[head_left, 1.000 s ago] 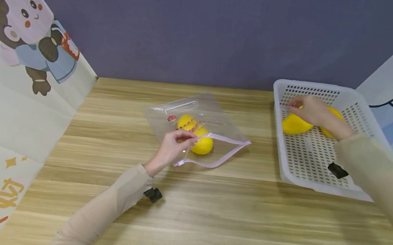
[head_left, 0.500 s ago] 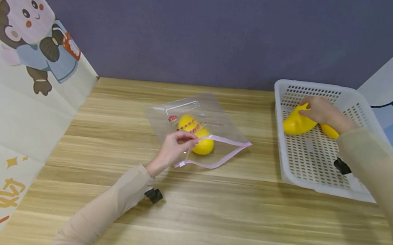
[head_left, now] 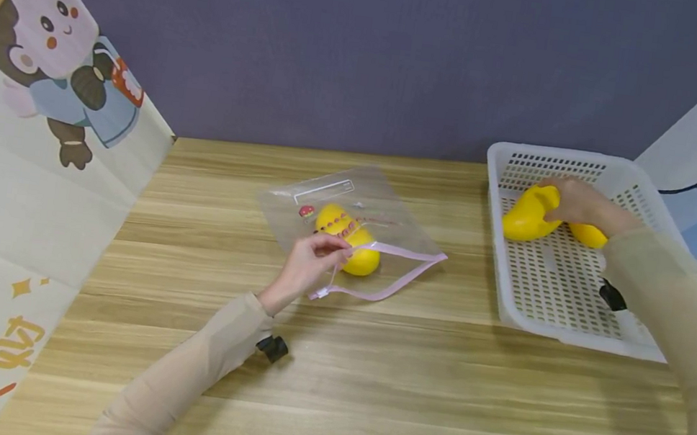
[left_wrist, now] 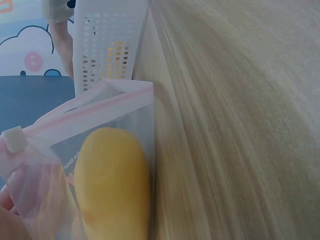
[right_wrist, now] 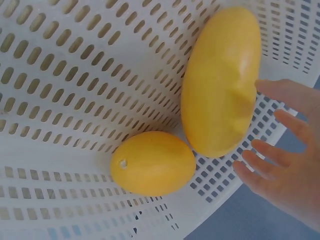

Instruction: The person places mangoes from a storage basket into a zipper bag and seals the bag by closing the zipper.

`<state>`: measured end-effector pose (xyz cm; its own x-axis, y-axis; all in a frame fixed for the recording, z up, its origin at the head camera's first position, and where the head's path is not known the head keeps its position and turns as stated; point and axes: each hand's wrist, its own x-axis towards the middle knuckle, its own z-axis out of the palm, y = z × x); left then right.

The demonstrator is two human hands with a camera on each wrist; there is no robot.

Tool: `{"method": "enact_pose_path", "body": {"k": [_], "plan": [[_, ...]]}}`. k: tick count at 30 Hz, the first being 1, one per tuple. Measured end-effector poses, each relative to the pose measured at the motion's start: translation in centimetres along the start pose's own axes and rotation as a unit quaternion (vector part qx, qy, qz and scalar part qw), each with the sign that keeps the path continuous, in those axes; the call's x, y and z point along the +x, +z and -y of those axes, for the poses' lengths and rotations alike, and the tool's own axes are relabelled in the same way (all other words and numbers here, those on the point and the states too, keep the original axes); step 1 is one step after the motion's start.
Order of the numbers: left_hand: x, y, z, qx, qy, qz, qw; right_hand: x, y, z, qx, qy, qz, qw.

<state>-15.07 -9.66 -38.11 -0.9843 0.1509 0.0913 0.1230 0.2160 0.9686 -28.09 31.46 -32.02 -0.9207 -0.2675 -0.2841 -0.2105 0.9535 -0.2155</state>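
R hand (head_left: 575,202) in the basket (head_left: 570,324), upper right of head view, fingers curled on the long mango (head_left: 528,214); its long axis runs lower left to upper right. L hand (head_left: 306,264) pinches the bag (head_left: 350,203) rim mid-frame, well apart to the left.

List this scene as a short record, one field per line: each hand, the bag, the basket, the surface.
left hand: pinches the pink zip edge of the clear bag
right hand: in the white basket, fingers on the larger yellow fruit
bag contents: one yellow fruit, mouth open
basket contents: the larger fruit and a smaller yellow fruit, side by side
surface: wooden table
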Motion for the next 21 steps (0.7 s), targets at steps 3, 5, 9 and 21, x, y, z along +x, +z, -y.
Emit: {"method": "enact_pose_path", "body": {"k": [3,5,9,21], "plan": [[0.0,0.0,0.1,-0.003,0.003,0.000,1.0000,0.1,0.3,-0.1,-0.012,-0.008,0.000,1.000],[0.0,0.0,0.1,-0.003,0.006,0.000,1.0000,0.2,0.5,-0.2,-0.024,-0.021,-0.004,1.000],[-0.1,0.0,0.1,0.000,0.011,0.001,0.9999,0.3,1.0,-0.4,-0.041,-0.046,-0.008,0.998],[-0.2,-0.2,0.3,0.001,0.017,0.005,0.9998,0.7,1.8,0.3,-0.078,0.002,0.038,0.996]]}}
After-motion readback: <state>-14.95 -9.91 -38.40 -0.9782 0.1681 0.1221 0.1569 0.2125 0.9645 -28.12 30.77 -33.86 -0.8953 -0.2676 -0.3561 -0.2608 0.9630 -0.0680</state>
